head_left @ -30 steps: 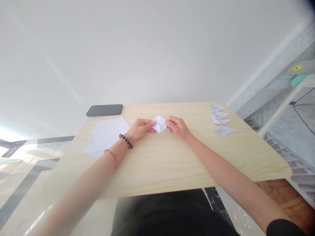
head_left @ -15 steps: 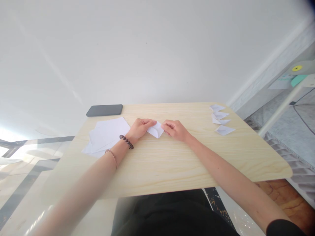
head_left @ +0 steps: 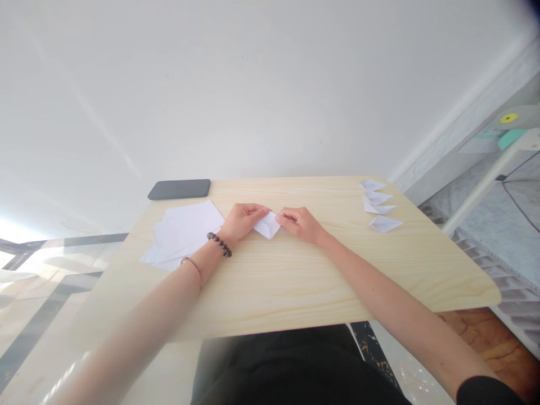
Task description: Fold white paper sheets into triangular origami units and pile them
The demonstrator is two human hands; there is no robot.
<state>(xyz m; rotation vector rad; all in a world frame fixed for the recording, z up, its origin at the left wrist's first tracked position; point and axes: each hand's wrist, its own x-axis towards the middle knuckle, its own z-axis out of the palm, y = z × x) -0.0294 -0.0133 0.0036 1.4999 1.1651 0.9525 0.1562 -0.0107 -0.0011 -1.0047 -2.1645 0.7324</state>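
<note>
The small folded paper (head_left: 267,227) is between the two hands, above the middle of the table (head_left: 274,287), with one corner pointing toward the person. The left hand (head_left: 243,221) grips it at its left side: the thumb lies on top, near the upper edge, and the other fingers are mostly hidden. The right hand (head_left: 300,224) pinches the right corner between thumb and bent forefinger, and its remaining fingers are curled in. I cannot tell if the paper touches the table.

At the far right, a pale sheet (head_left: 478,142) carries greenish marks, too small for reading.

White sheets (head_left: 185,225) lie overlapped beside the left hand, and the left wrist, with a dark bead bracelet (head_left: 220,244) and a thin bracelet (head_left: 193,270), partly covers their edge. Behind them, a dark phone (head_left: 179,189) lies near the wall (head_left: 270,101). Well apart, near the right edge, four folded pieces (head_left: 385,224) form a row.
</note>
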